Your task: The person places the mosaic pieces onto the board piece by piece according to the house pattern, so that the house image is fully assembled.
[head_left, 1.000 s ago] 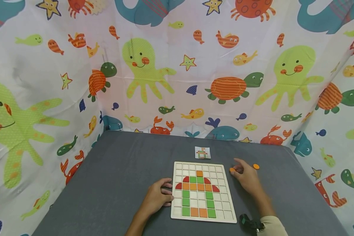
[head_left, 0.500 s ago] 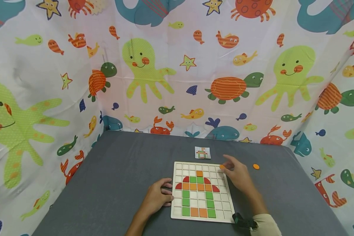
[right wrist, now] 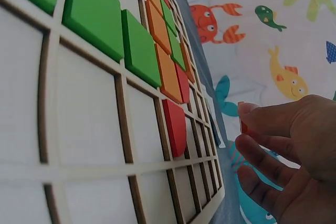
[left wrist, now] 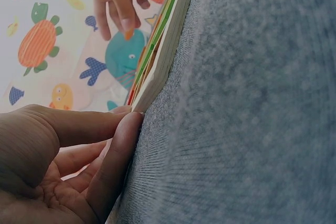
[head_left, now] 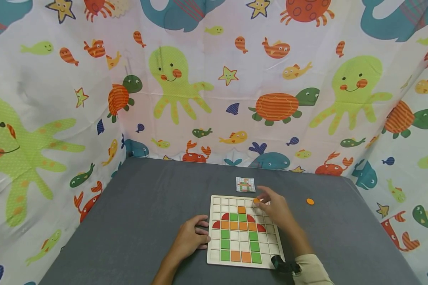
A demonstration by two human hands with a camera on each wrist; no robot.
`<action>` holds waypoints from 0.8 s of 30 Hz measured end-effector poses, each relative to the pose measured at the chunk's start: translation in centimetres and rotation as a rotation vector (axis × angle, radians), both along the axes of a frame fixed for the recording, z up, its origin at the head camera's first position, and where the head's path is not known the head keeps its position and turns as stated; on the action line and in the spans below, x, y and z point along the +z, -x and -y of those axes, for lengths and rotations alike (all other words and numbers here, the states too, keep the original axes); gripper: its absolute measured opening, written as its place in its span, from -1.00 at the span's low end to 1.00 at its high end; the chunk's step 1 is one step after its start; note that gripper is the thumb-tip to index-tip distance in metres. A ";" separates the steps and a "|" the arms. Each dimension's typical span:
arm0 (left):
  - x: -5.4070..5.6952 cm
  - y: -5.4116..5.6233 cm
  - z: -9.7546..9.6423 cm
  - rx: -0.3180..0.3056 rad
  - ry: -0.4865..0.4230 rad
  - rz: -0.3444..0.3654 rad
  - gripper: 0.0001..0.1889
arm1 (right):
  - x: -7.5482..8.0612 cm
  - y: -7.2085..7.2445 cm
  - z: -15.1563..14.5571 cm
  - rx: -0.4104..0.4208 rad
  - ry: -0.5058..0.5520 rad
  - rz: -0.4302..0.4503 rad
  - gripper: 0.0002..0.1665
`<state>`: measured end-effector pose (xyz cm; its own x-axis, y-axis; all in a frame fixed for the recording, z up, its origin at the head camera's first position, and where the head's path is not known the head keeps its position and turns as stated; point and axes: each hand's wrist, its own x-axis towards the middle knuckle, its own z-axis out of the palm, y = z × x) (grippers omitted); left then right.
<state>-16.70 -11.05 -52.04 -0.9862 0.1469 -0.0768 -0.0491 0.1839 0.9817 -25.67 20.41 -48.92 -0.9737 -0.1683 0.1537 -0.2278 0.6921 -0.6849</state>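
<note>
A wooden grid board lies on the table, with green and orange square tiles and red part-round tiles set in its cells. My left hand is at its left edge; in the left wrist view, thumb and a finger pinch the board's rim. Over the far right part of the board, my right hand holds a small orange round piece between thumb and finger. The right wrist view shows this orange piece edge-on, raised above the cells, the other fingers loosely bent.
Behind the board lies a small card printed with a coloured grid pattern. Another orange round piece rests on the grey table to the right. A sea-animal curtain stands around the table. A dark band circles the right wrist.
My right hand has carried the orange round piece leftward, from beside the board to over its far rows. The left hand stays at the left edge.
</note>
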 end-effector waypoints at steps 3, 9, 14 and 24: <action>0.0 0.0 0.0 -0.001 0.002 0.003 -0.29 | 0.0 0.1 0.6 0.008 0.008 0.012 -0.27; 0.0 0.0 0.0 -0.003 0.005 0.001 -0.29 | -0.1 0.2 1.7 0.022 0.023 0.042 -0.26; 0.0 0.0 0.0 -0.005 0.004 -0.001 -0.29 | -0.5 0.4 2.5 0.027 0.036 0.055 -0.23; 0.0 0.1 0.0 -0.006 0.005 -0.004 -0.28 | -1.3 0.9 3.3 0.035 0.043 0.082 -0.24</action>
<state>-16.76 -11.07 -52.07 -0.9856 0.1526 -0.0732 -0.0436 0.1888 0.9810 -26.58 17.07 -50.18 -0.9769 -0.1978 0.0813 -0.1933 0.6539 -0.7315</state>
